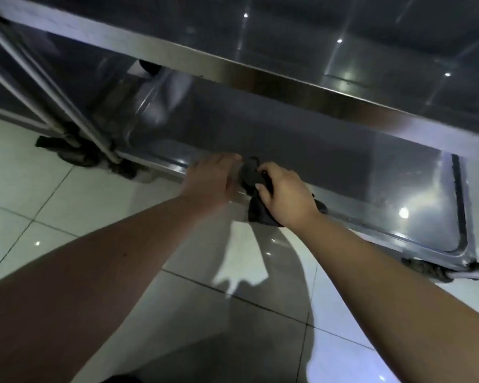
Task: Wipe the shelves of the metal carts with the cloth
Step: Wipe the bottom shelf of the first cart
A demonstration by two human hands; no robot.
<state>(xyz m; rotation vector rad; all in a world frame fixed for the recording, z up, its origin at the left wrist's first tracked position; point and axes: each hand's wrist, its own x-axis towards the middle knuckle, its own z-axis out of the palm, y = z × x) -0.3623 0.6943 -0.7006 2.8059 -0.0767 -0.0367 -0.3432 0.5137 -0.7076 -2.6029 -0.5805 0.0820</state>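
A stainless steel cart stands in front of me, with an upper shelf (288,42) and a lower shelf (371,183) near the floor. A dark cloth (253,175) is bunched at the front rim of the lower shelf, and part of it hangs over the edge. My right hand (285,197) grips the cloth from above. My left hand (213,179) is blurred, close to the left of the cloth at the shelf's rim; its fingertips are near the cloth, but whether they touch it I cannot tell.
White glossy floor tiles (67,194) lie below. A second cart's legs (53,87) and dark castors (78,153) stand at the left. Another castor (426,269) sits under the near cart's right corner, beside a dark strip (459,203) on the lower shelf.
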